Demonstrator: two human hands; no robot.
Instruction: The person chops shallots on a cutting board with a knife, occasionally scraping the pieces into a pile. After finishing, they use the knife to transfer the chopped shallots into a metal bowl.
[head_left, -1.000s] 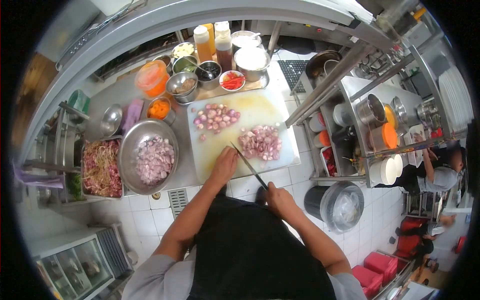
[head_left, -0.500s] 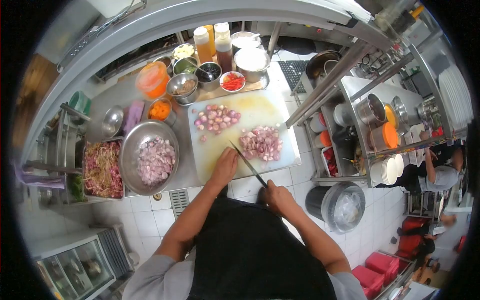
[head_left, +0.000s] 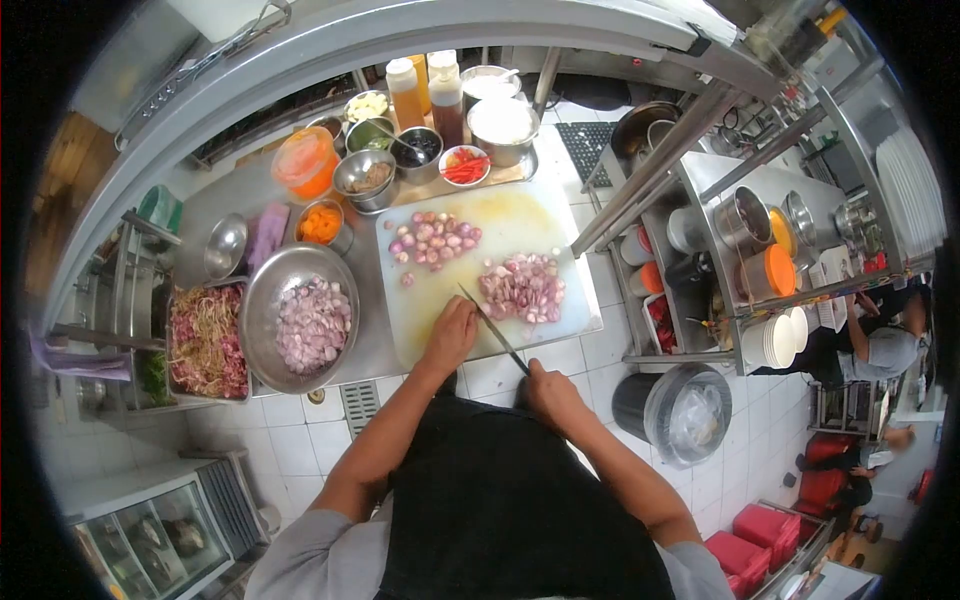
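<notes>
My right hand (head_left: 555,388) is wrapped round the handle of a kitchen knife (head_left: 497,333), its blade slanting up and left over the front of the white cutting board (head_left: 405,330). Close beside the blade tip, my left hand (head_left: 455,330) rests on the board with its fingers curled together; what they hold, if anything, is hidden. Right of the blade lies a heap of cut shallots (head_left: 523,288). Farther back on the board is a pile of peeled whole shallots (head_left: 434,239). To the left, a large steel bowl (head_left: 258,350) holds more cut shallots.
A tray of shallot peelings (head_left: 207,345) stands at far left. Behind the board are squeeze bottles (head_left: 447,100), an orange tub (head_left: 305,162) and a bowl of red chilies (head_left: 465,166). A metal post (head_left: 660,165) and a lined bin (head_left: 690,415) stand right. Other people work at far right.
Both hands and the knife hold nearly the same place, with only a very slight shift of the right hand. The shallot piles look the same.
</notes>
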